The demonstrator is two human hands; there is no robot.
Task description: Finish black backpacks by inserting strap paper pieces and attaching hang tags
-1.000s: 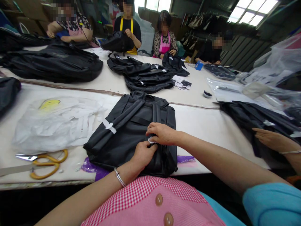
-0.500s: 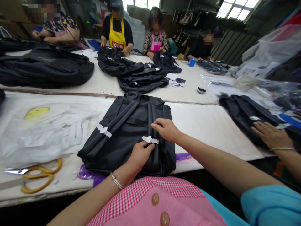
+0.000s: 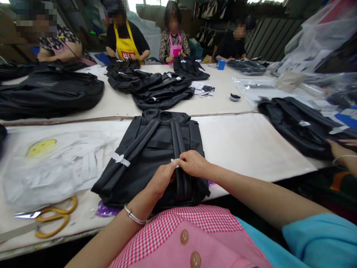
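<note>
A black backpack [image 3: 145, 175] lies on the table in front of me, its two shoulder straps facing up. Around its left strap is a white wavy-edged paper strip [image 3: 121, 159]. Both my hands meet at the right shoulder strap [image 3: 176, 136], over a second white paper strip [image 3: 174, 161] that they mostly cover. My left hand [image 3: 163, 176] pinches this strip from the left, thumb on top. From the right, my right hand [image 3: 192, 163] closes thumb and fingers on the same strip, touching the left fingertips.
Yellow-handled scissors [image 3: 52, 222] and clear plastic bags [image 3: 41, 175] lie to the left. More black bags [image 3: 164, 89] are heaped across the table, where several co-workers sit or stand. At right, a co-worker's hand [image 3: 338, 149] touches another black backpack [image 3: 295, 126].
My right hand has come down and left to the paper strip on the right strap. My left hand has shifted up to meet it. The view has tilted slightly.
</note>
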